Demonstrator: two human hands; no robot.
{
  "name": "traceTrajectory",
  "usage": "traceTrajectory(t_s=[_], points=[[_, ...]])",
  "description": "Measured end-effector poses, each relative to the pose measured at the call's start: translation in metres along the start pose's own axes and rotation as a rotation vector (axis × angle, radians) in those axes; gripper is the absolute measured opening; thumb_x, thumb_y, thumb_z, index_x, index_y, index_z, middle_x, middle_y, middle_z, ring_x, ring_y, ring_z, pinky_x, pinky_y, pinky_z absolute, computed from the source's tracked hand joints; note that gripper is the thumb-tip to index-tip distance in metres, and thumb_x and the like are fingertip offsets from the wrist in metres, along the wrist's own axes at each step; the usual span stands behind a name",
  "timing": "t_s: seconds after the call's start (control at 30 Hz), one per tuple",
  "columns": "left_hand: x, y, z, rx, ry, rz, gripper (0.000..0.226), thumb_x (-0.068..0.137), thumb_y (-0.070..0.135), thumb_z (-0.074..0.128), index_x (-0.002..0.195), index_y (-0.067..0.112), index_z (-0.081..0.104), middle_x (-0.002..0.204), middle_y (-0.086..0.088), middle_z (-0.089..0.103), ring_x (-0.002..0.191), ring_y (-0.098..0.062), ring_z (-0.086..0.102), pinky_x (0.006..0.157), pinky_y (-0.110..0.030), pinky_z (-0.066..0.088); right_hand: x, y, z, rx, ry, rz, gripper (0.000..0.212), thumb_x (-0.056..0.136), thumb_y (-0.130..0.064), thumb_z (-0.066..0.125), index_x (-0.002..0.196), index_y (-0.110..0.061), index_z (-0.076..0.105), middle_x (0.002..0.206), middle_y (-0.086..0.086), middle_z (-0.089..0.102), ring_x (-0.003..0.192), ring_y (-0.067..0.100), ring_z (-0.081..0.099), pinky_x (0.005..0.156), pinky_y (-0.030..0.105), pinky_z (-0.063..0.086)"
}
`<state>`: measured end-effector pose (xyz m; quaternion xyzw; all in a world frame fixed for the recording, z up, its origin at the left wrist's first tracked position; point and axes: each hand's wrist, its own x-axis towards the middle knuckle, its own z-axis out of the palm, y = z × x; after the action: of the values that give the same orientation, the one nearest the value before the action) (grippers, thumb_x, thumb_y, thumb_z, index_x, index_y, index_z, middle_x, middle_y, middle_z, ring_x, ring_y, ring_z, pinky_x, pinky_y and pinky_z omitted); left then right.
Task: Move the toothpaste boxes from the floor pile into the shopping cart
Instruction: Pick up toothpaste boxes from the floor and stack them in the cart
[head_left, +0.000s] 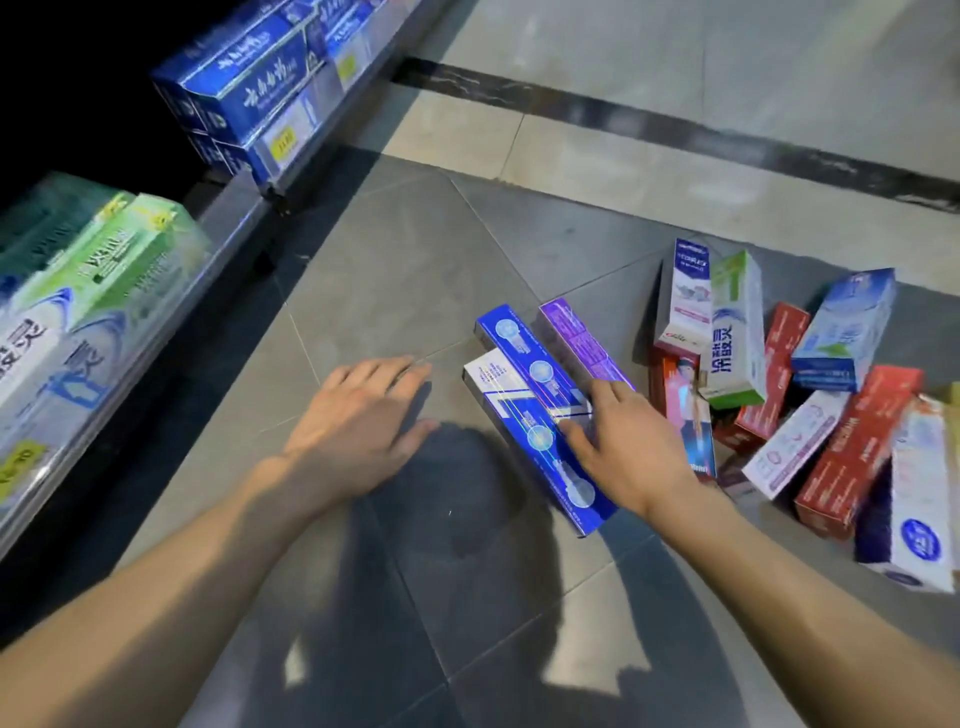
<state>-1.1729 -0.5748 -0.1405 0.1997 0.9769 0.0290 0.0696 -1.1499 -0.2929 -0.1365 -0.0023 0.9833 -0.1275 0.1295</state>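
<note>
While the left hand (363, 415) hovers flat and empty over the floor (395, 260), the right hand (623, 447) rests spread fingers on a blue box (530, 384); the toothpaste pile (810, 395) lies just right of it, shelf boxes (93, 291) far left.

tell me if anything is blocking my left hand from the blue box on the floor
Nothing visible does. The left hand hovers open over bare floor tile, and only open tile lies between its fingertips and the long blue box. The right hand already rests on that box's near half. The shopping cart is not in view.
</note>
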Motion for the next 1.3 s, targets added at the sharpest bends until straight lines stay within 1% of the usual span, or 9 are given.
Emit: traceTrajectory(t_s=[0.23, 0.33, 0.43, 0.6, 0.77, 0.9, 1.03, 1.13, 1.3], points=[[-0.021, 0.001, 0.021, -0.056, 0.030, -0.023, 0.062, 0.092, 0.059, 0.036, 0.130, 0.016, 0.060, 0.128, -0.006, 0.063, 0.110, -0.030, 0.064, 0.093, -0.043, 0.050, 0.014, -0.019, 0.012, 0.047, -0.057, 0.114, 0.047, 0.101, -0.042, 0.050, 0.133, -0.009, 0.044, 0.134, 0.016, 0.053, 0.119, 0.035, 0.055, 0.094, 0.044, 0.050], [-0.025, -0.007, 0.020, -0.042, 0.002, -0.043, 0.065, 0.092, 0.061, 0.031, 0.134, 0.019, 0.058, 0.132, -0.003, 0.062, 0.116, -0.029, 0.061, 0.097, -0.043, 0.047, 0.016, -0.018, 0.016, 0.134, -0.072, 0.192, 0.059, 0.098, -0.049, 0.054, 0.141, -0.010, 0.039, 0.143, 0.014, 0.044, 0.126, 0.034, 0.052, 0.095, 0.044, 0.048], [-0.023, -0.014, 0.008, -0.024, -0.020, -0.066, 0.070, 0.091, 0.064, 0.025, 0.138, 0.021, 0.054, 0.137, -0.001, 0.059, 0.122, -0.027, 0.058, 0.099, -0.042, 0.045, 0.020, -0.017, 0.015, 0.216, -0.115, 0.272, 0.060, 0.091, -0.053, 0.065, 0.127, -0.010, 0.045, 0.136, 0.014, 0.052, 0.121, 0.033, 0.055, 0.092, 0.042, 0.048], [-0.023, 0.007, 0.003, -0.106, -0.027, -0.117, 0.061, 0.091, 0.062, 0.032, 0.135, 0.024, 0.051, 0.138, 0.003, 0.056, 0.123, -0.026, 0.055, 0.100, -0.041, 0.041, 0.010, -0.023, 0.015, 0.401, -0.121, 0.362, 0.065, 0.083, -0.041, 0.079, 0.122, -0.011, 0.036, 0.130, 0.011, 0.058, 0.119, 0.031, 0.058, 0.090, 0.041, 0.049], [-0.019, 0.032, 0.014, -0.205, -0.060, -0.130, 0.053, 0.099, 0.057, 0.042, 0.141, 0.026, 0.044, 0.145, 0.004, 0.050, 0.130, -0.023, 0.048, 0.106, -0.041, 0.039, -0.008, -0.020, 0.019, 0.615, -0.011, 0.383, 0.065, 0.074, -0.028, 0.088, 0.113, -0.016, 0.038, 0.119, 0.007, 0.061, 0.112, 0.027, 0.060, 0.090, 0.045, 0.053], [-0.014, 0.061, 0.016, -0.385, -0.084, -0.313, 0.066, 0.097, 0.062, 0.044, 0.147, 0.021, 0.039, 0.148, -0.001, 0.046, 0.135, -0.022, 0.044, 0.109, -0.037, 0.037, -0.024, -0.001, 0.003, 0.806, 0.032, 0.380, 0.052, 0.076, -0.028, 0.086, 0.111, -0.023, 0.048, 0.115, 0.000, 0.066, 0.100, 0.020, 0.069, 0.086, 0.045, 0.059], [0.000, 0.109, 0.026, -0.579, -0.121, -0.571, 0.075, 0.087, 0.072, 0.053, 0.128, 0.010, 0.053, 0.130, -0.013, 0.057, 0.120, -0.031, 0.054, 0.097, -0.040, 0.047, -0.044, 0.023, -0.023, 0.972, 0.045, 0.447, 0.049, 0.081, -0.024, 0.083, 0.114, -0.021, 0.047, 0.102, -0.006, 0.064, 0.087, 0.015, 0.070, 0.071, 0.033, 0.057], [0.012, 0.142, 0.041, -0.618, -0.133, -0.667, 0.090, 0.077, 0.078, 0.060, 0.128, 0.005, 0.052, 0.126, -0.016, 0.056, 0.119, -0.033, 0.053, 0.095, -0.040, 0.045, -0.058, 0.041, -0.028, 1.121, 0.093, 0.480, 0.041, 0.082, -0.014, 0.080, 0.107, -0.020, 0.048, 0.103, 0.001, 0.068, 0.083, 0.017, 0.071, 0.065, 0.029, 0.053], [0.022, 0.167, 0.042, -0.687, -0.091, -0.781, 0.074, 0.076, 0.053, 0.077, 0.120, 0.003, 0.043, 0.127, -0.021, 0.051, 0.119, -0.037, 0.051, 0.091, -0.043, 0.047, -0.074, 0.060, -0.021, 1.147, 0.112, 0.537, 0.046, 0.079, -0.013, 0.083, 0.106, -0.018, 0.047, 0.101, 0.003, 0.069, 0.081, 0.016, 0.071, 0.067, 0.029, 0.054]])
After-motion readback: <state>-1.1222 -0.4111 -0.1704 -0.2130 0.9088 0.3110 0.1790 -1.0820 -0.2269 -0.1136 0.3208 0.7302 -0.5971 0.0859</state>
